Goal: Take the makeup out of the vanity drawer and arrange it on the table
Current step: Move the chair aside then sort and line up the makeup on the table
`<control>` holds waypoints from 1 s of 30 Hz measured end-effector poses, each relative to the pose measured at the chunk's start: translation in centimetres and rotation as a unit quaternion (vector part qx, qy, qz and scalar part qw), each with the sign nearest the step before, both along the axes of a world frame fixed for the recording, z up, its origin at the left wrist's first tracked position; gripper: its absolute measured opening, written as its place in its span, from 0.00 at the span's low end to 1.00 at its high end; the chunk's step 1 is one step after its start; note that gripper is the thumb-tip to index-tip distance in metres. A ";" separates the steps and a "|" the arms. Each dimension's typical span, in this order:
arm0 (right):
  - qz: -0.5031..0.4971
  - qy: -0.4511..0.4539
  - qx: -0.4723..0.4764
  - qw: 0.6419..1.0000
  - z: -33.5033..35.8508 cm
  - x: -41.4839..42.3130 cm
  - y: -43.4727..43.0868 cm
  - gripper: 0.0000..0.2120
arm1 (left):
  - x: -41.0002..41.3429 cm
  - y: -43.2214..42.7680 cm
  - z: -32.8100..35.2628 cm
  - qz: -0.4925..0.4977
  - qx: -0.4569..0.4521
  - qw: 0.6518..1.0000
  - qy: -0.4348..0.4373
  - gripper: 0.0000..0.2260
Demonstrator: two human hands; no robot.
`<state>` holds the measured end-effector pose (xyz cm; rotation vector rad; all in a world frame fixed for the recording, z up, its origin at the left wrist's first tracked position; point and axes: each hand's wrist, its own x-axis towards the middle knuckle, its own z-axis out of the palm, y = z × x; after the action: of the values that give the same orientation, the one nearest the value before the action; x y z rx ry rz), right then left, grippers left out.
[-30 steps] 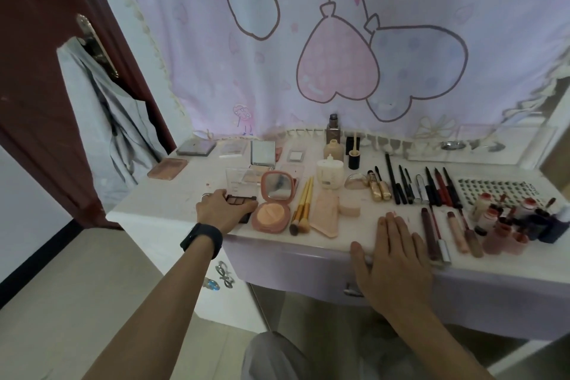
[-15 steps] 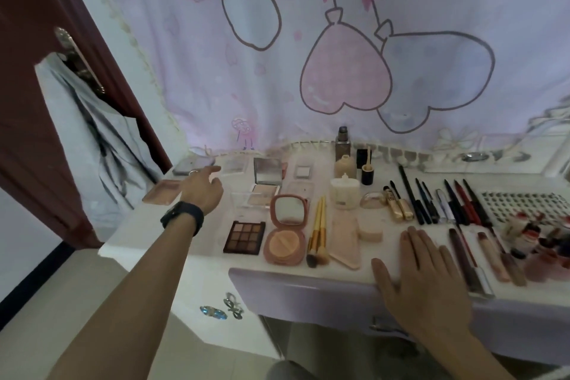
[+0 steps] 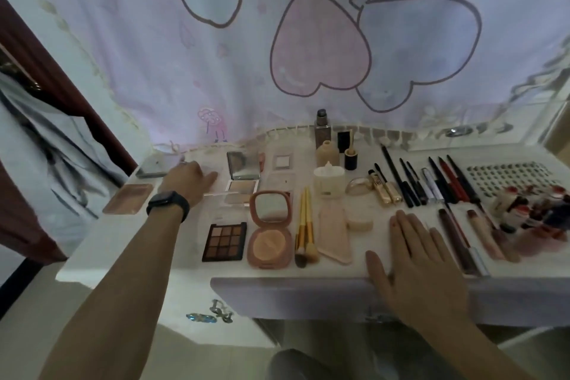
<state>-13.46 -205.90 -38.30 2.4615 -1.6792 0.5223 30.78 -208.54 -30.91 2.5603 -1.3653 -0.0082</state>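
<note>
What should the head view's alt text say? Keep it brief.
A person's left hand reaches toward the back left of a white vanity table covered in laid-out makeup, while the right hand lies flat on its front edge. An eyeshadow palette, open blush compact, brushes and pencils sit in rows.

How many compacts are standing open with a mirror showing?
2: the pink compact at the front beside the brown palette, the silver compact behind it.

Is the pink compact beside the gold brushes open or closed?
Open. The pink compact has its lid folded back, so the mirror faces up and the peach powder is exposed.
</note>
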 end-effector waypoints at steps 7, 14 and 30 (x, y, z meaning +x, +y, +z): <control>0.009 -0.021 -0.009 1.000 0.1 -0.2 0.4 0.38 | -0.9 3.1 0.1 0.055 0.012 0.997 0.048 0.20; 0.008 -0.013 0.017 1.000 0.2 0.0 0.2 0.41 | -2.4 6.6 1.4 0.123 -0.055 0.978 0.157 0.31; 0.124 -0.288 0.081 0.946 3.2 -0.9 2.2 0.30 | -20.8 13.7 6.2 -0.068 -0.418 0.804 0.418 0.26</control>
<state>-14.39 -203.67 -35.08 2.8473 -1.6318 1.2916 9.99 -194.86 -24.71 1.4064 -0.8740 -0.4102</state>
